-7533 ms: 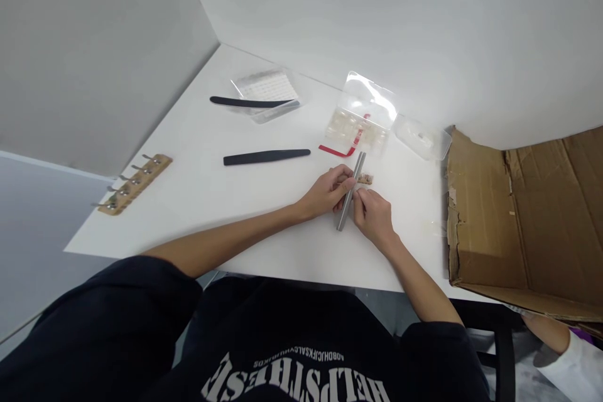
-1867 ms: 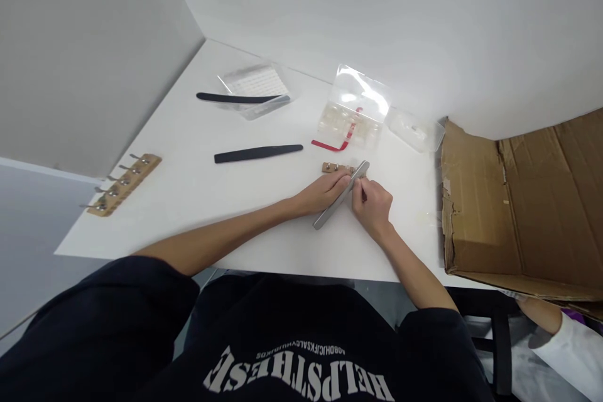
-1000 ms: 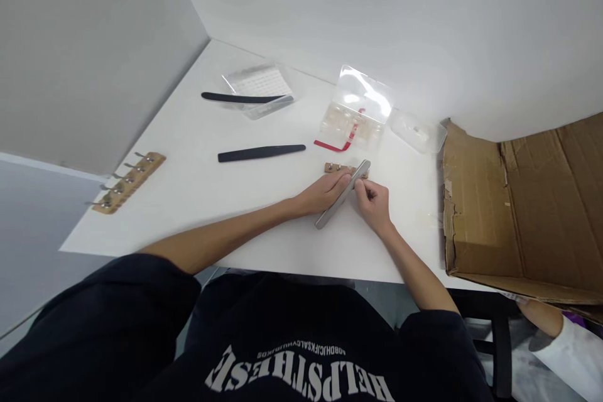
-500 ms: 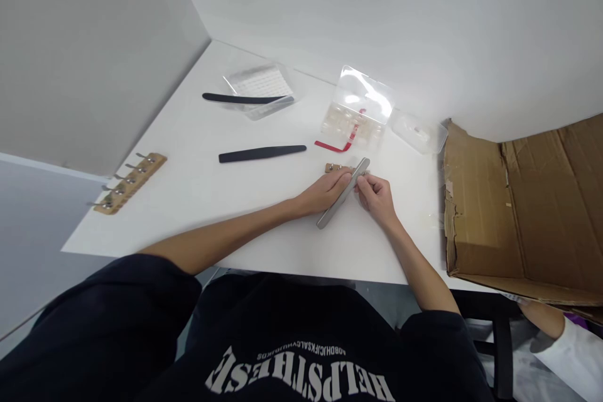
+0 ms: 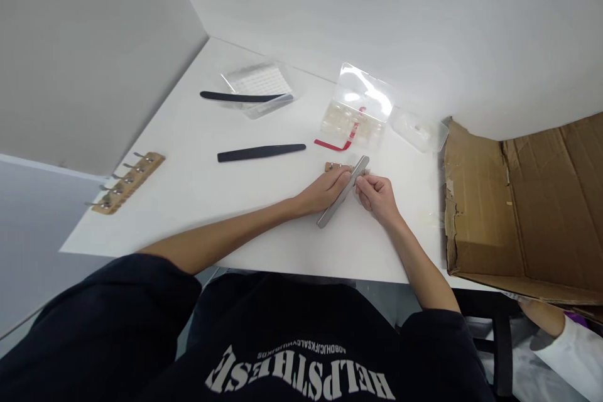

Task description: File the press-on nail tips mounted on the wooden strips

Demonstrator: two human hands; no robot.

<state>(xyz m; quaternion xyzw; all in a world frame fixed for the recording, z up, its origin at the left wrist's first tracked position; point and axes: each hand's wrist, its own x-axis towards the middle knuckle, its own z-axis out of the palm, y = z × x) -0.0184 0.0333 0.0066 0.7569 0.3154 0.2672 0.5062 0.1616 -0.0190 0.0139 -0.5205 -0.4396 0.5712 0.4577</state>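
- Grey file (image 5: 342,193) slants across the middle of the white table (image 5: 198,182), its far end over a small wooden strip (image 5: 333,167).
- Left hand (image 5: 324,192) grips the file's middle, fingers closed on it.
- Right hand (image 5: 379,196) meets its far end, fingertips pinched narrow; what they pinch is too small to tell.
- Black file (image 5: 261,152) lies well to the left.

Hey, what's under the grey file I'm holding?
A small wooden strip with metal studs pokes out beneath the grey file; its right part hides behind the file and right hand.
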